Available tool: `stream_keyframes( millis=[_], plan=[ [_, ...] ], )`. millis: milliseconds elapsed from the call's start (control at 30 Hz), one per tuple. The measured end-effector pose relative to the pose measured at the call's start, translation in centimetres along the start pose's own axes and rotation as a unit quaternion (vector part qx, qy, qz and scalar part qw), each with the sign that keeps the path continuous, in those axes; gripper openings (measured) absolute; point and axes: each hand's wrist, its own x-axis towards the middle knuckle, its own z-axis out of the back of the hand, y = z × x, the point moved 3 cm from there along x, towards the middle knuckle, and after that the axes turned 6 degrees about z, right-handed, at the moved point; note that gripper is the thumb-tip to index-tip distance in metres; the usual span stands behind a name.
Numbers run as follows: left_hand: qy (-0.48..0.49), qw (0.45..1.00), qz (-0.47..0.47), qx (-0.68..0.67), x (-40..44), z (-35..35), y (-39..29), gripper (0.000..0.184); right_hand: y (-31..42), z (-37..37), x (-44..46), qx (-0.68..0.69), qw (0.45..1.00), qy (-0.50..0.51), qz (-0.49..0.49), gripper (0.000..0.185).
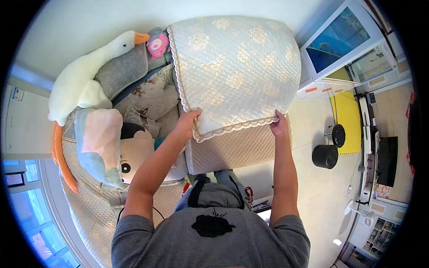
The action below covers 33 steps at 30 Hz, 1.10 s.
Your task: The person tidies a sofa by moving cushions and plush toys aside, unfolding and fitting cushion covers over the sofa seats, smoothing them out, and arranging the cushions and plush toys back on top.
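Note:
A pale blue quilted sofa cover point(241, 71) with cream flowers and a scalloped lace border lies spread over the sofa seat and back. My left hand point(190, 123) grips its edge near the front left corner, fingers closed on the border. At the front right, my right hand point(280, 125) pinches the lace edge between thumb and fingers. Beneath the cover's front edge shows a beige quilted base point(232, 152) of the sofa. Both arms reach straight out from my body.
Left of the cover are a white goose plush point(80, 80), a pink plush toy point(157, 45), a patterned cushion point(152, 96) and a cartoon-faced pillow point(136, 154). Black stools point(325, 156) stand on the tiled floor at right, near a yellow mat point(348, 120).

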Motion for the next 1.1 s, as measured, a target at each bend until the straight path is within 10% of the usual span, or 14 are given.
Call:
stream_keyframes(
  millis=[267, 333, 533, 1100],
  plan=[
    [0.028, 0.998, -0.020, 0.046, -4.9, -3.1, -1.2, 0.033, 0.8, 2.4, 1.7, 0.089, 0.992, -0.086, 0.036, 0.041],
    [0.040, 0.998, -0.030, 0.033, -4.9, -3.3, -1.3, 0.034, 2.7, 3.0, 0.7, -0.144, 0.970, -0.175, 0.086, 0.046],
    [-0.036, 0.989, -0.104, 0.094, -3.5, -0.7, 1.0, 0.034, 5.9, 4.7, 4.7, 0.045, 0.997, 0.036, 0.052, 0.035],
    [0.060, 0.988, -0.144, 0.003, -6.6, -2.4, -4.3, 0.030, 9.3, 2.3, 2.6, 0.013, 0.994, 0.035, 0.098, 0.029]
  ],
)
